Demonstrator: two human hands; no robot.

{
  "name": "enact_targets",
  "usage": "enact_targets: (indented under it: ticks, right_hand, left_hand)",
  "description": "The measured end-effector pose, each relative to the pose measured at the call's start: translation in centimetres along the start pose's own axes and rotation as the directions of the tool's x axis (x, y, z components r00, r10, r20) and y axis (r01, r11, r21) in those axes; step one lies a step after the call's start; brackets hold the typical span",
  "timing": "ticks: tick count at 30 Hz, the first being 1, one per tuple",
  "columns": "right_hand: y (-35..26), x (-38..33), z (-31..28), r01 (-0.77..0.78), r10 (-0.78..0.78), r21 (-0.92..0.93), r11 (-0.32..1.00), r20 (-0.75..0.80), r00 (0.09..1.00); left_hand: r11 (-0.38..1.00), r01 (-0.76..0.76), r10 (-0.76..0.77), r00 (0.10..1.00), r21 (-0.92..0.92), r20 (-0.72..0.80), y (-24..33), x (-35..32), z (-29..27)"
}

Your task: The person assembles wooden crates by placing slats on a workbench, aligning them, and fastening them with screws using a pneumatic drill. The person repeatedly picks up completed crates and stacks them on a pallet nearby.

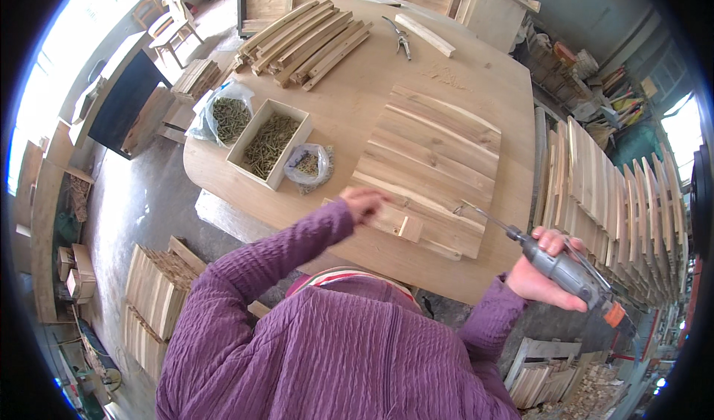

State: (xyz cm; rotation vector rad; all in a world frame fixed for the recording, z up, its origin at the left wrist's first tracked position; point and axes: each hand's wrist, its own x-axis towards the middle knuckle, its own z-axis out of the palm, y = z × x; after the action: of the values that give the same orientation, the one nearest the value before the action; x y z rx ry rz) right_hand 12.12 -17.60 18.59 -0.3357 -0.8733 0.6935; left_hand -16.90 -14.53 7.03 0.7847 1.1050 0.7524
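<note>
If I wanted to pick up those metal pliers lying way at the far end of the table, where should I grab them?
Best to take the pliers by the two long handles, the end pointing toward the slatted wooden panel, not by the jaws. They lie flat on the table with bare wood all round, so a grip from straight above, closing across both handles, looks easiest. The loose slat beside them lies apart.

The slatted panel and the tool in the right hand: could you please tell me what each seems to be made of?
The slatted panel looks like bare, unfinished wood: pale, matte boards with visible grain and seams. The left hand rests at its near edge. The tool in the right hand seems to have a grey body, plastic or metal, hard to say, with a thin, dark shaft, probably metal.
</note>
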Motion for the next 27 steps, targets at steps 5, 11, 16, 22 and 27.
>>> enact_targets:
  ticks: [5, 11, 16, 22, 27]
  right_hand:
    - [-2.3, 1.6, -2.5, 0.066, -0.065, -0.114, 0.991, 0.009, 0.998]
    - [-2.3, 1.8, -2.5, 0.049, -0.047, -0.096, 0.994, 0.014, 0.999]
    - [-2.1, 1.9, -2.4, 0.047, -0.048, -0.101, 0.994, -0.008, 0.999]
    - [-2.4, 1.8, -3.6, 0.039, -0.039, -0.090, 0.995, 0.009, 0.999]
    - [-1.6, 1.7, -3.0, 0.022, -0.017, -0.098, 0.995, 0.058, 0.998]
  left_hand:
    - [0.388, 0.013, 0.669, 0.684, 0.922, -0.291, 0.3, 1.1, -11.5]
    - [0.209, 0.337, 0.472, 0.788, 0.918, -0.396, -0.8, 3.7, -11.4]
    - [0.259, 0.173, 0.606, 0.737, 0.950, -0.300, -1.7, 3.8, -13.0]
    - [0.488, -0.019, 0.684, 0.629, 0.873, -0.369, -0.6, 3.4, -13.0]
    - [0.520, -0.038, 0.677, 0.627, 0.853, -0.385, -0.4, 3.9, -13.6]
